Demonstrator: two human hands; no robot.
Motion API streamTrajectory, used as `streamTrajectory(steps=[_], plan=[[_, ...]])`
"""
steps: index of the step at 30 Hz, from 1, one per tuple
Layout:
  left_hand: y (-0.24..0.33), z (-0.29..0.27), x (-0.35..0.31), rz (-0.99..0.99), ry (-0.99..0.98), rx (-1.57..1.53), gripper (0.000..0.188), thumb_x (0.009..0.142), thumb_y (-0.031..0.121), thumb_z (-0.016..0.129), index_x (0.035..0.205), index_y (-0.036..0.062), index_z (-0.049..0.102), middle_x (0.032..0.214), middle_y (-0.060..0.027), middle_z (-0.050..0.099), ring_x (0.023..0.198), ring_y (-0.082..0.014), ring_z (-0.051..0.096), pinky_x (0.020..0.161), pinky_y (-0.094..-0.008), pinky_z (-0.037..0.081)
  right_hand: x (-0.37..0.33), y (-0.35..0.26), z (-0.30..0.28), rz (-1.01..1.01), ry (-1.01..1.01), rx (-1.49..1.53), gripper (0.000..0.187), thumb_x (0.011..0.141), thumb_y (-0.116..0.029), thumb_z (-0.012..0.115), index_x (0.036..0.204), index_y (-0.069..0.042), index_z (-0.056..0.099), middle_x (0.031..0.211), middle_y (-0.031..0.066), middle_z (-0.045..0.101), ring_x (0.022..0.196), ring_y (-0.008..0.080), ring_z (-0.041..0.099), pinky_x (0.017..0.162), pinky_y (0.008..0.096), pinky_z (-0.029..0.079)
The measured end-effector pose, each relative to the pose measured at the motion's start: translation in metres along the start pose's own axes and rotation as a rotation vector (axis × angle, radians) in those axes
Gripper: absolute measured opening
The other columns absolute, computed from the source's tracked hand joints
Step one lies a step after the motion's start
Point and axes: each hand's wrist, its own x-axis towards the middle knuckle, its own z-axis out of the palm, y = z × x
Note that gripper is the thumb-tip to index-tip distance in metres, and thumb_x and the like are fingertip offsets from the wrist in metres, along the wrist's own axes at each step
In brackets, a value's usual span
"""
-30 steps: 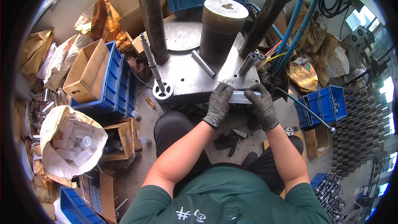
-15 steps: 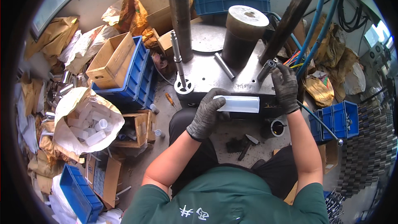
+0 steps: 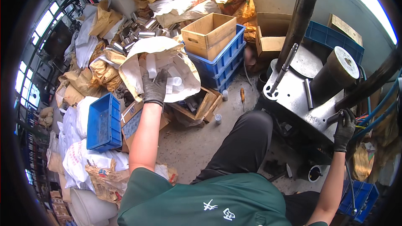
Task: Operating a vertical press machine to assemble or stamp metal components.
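My left hand [image 3: 154, 88], in a dark grey glove, reaches into a white sack [image 3: 130, 77] of translucent plastic tubes. Its thumb and fingers are apart, beside the lower end of one tube [image 3: 151, 65]; other tubes lie just to the right. At the far right, my gloved right hand [image 3: 344, 130] has its fingers closed at the end of a short dark metal cylinder [image 3: 333, 119] that lies over the metal machine plate [image 3: 318, 119]. A bright metal rod [image 3: 308, 93] lies on that plate, against a thick upright cylinder [image 3: 336, 75].
A wooden box [image 3: 209, 37] sits on stacked blue crates [image 3: 228, 60] beyond the sack. Nearer stands a blue bin [image 3: 104, 121]. An orange-handled tool [image 3: 242, 95] and small clear cups lie on the floor. Dark columns rise from the machine; blue hoses [image 3: 381, 111] run beside it.
My left hand has swung from the machine's front edge, where it held a translucent plastic tube, left into the sack. The view has turned left; my right hand stays by the dark cylinder.
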Motion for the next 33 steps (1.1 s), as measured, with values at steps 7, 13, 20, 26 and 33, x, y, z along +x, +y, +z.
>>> streamTrajectory(steps=[7,13,20,26,33], plan=[[-0.095,0.021,-0.042,-0.137,0.008,0.22,0.042,0.107,0.037,0.065,0.132,0.0032,0.062,0.124,-0.0152,0.069,0.107,-0.0303,0.069,0.09,-0.0403,0.061,0.033,-0.093,-0.031,0.138,0.193,0.456,0.023,0.103,-0.001,0.075,0.125,0.003,0.075,0.118,0.0078,0.067,0.105,0.0171,0.069,0.093,0.0323,0.059],[-0.292,0.095,-0.167,-0.213,-0.462,0.533,0.041,0.099,0.013,0.07,0.138,0.0033,0.06,0.126,-0.0119,0.068,0.107,-0.0263,0.07,0.094,-0.0373,0.059,0.105,-0.197,-0.036,0.332,0.006,1.029,0.03,0.097,0.001,0.08,0.127,0.004,0.073,0.114,0.0102,0.08,0.104,0.0144,0.075,0.087,0.0266,0.061],[-0.402,0.094,-0.194,0.798,-0.449,1.299,0.058,0.078,0.004,0.081,0.132,0.0071,0.063,0.124,-0.0168,0.064,0.121,-0.0324,0.064,0.107,-0.0422,0.053,0.179,-0.277,-0.009,0.321,-0.23,1.326,0.027,0.101,-0.017,0.081,0.121,0.001,0.077,0.101,0.0057,0.079,0.088,0.0113,0.072,0.08,0.0279,0.058],[-0.411,0.078,-0.181,0.721,-0.488,1.258,0.048,0.073,-0.001,0.081,0.118,0.0066,0.067,0.118,-0.0141,0.061,0.109,-0.0282,0.065,0.093,-0.0387,0.062,0.203,-0.292,0.021,0.386,-0.351,1.249,0.027,0.103,-0.024,0.08,0.113,0.001,0.078,0.095,0.0046,0.079,0.073,0.0091,0.068,0.068,0.0254,0.056],[-0.405,0.082,-0.182,0.753,-0.473,1.393,0.05,0.071,0.005,0.084,0.118,0.0065,0.068,0.111,-0.0122,0.063,0.108,-0.0302,0.065,0.095,-0.0433,0.058,0.19,-0.284,0.039,0.164,-0.426,0.817,0.066,0.104,-0.062,0.065,0.106,0.003,0.077,0.086,0.012,0.075,0.076,0.016,0.073,0.073,0.0305,0.058]])
